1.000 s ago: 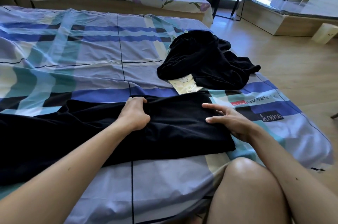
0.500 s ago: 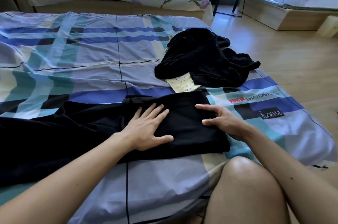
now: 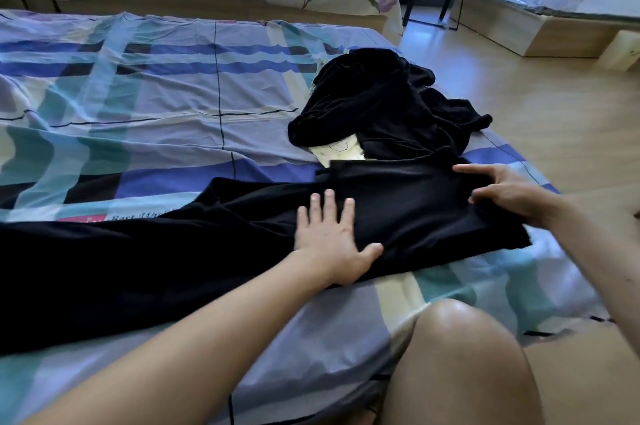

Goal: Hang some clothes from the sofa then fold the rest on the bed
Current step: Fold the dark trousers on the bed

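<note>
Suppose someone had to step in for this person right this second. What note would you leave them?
Left hand: open, pressing flat on the black garment.
Right hand: on that garment's right end; whether it pinches the cloth is unclear.
The garment lies stretched across the bed, and its right end looks folded over once.
Behind it, an unfolded heap of black clothes lies on a pale item.
Done: one fold at most.
Left: finish folding this garment, then fold the heap. Nothing in view shows the hanging step.
</note>
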`<move>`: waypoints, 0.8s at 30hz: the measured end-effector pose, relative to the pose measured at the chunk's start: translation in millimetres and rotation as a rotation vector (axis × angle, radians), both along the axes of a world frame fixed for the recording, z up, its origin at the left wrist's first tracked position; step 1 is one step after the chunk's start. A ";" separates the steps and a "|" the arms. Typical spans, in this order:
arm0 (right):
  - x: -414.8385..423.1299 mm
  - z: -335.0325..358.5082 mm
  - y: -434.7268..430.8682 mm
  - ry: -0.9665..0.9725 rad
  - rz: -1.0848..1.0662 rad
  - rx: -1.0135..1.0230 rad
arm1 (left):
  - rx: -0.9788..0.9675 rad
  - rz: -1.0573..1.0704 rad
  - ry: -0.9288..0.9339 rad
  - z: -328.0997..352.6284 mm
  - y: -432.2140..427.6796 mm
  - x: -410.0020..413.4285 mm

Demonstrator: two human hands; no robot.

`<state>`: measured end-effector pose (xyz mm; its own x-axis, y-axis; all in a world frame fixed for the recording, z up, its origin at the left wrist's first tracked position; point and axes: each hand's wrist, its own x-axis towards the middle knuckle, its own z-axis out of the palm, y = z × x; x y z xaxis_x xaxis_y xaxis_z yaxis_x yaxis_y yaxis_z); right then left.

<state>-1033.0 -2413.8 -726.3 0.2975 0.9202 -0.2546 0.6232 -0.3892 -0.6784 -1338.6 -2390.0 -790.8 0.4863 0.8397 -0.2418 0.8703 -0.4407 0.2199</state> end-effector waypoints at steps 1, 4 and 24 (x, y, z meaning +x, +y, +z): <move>14.2 2.4 -0.8 -0.070 -0.030 -0.008 | -0.005 -0.022 -0.010 0.6 -4.0 15.6; 50.9 9.3 -5.8 -0.259 -0.148 -0.036 | -0.025 -0.104 -0.065 5.9 -14.5 47.6; -209.5 -21.2 57.3 -0.329 0.680 0.052 | 0.163 0.158 0.141 27.2 64.9 -260.2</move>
